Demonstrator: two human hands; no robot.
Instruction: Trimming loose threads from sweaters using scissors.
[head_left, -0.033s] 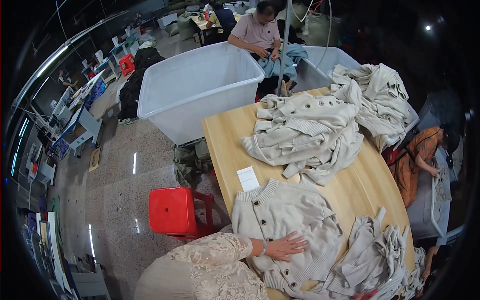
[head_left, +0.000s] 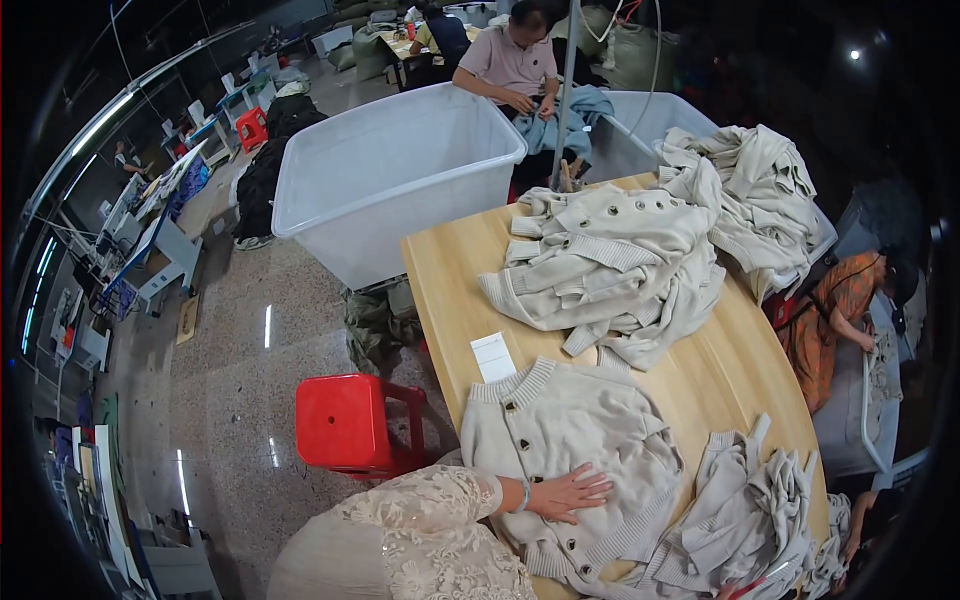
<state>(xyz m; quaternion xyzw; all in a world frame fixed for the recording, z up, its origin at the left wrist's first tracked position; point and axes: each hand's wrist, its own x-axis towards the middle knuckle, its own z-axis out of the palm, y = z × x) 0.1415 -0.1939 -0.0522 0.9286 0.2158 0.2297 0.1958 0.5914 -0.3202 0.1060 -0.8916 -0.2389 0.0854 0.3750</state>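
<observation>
My left hand (head_left: pixel 570 494), in a lace sleeve with a bracelet at the wrist, lies flat with fingers spread on a beige knitted cardigan (head_left: pixel 570 420). The cardigan is laid out on a wooden table, its dark buttons running down the front. Beside it, to the right, is a crumpled beige knit garment (head_left: pixel 725 500). A thin red-and-silver tool (head_left: pixel 765 580) shows over that garment at the lower edge, too small to name. No part of my right hand can be made out. Just past the cardigan's collar lies a white card (head_left: pixel 492 357).
More beige cardigans (head_left: pixel 620 260) are heaped on the far part of the table (head_left: pixel 450 290). A red stool (head_left: pixel 345 420) stands left of it, and a large white bin (head_left: pixel 390 190) beyond. A person (head_left: pixel 515 65) handles blue cloth; another person (head_left: pixel 835 310) leans over a bin at right.
My left hand stays on the cardigan. At the lower edge the red-and-silver tool has shifted slightly and shows more of its length.
</observation>
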